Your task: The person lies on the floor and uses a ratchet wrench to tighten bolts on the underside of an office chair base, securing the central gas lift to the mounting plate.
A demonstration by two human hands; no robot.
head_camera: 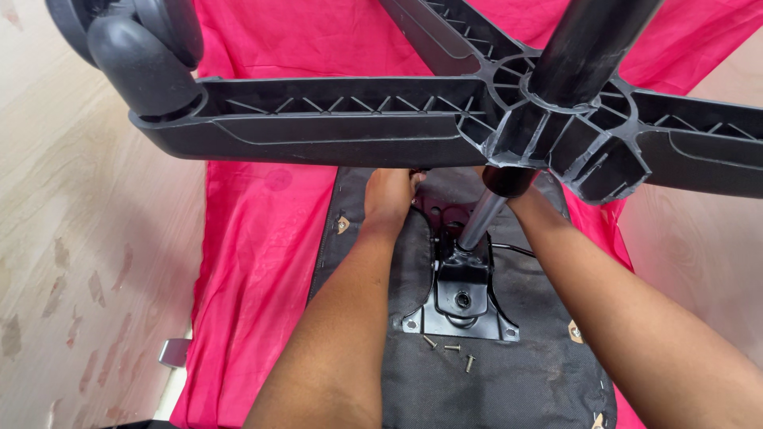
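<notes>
Your hands work on the underside of an upturned office chair, in the centre of the frame.

Your left hand [387, 199] rests on the black seat bottom [517, 381], its fingers hidden under the black star base [334, 119], so I cannot tell if it grips something. Your right hand is fully hidden behind the base; its state I cannot tell. Between your forearms stands the metal mounting plate [461, 306] with the gas cylinder [483, 218] tilted toward the upper right. Three loose screws [451, 349] lie just below the plate. A pink cloth [262, 246] lies under the seat, on the wooden floor [71, 238].
</notes>
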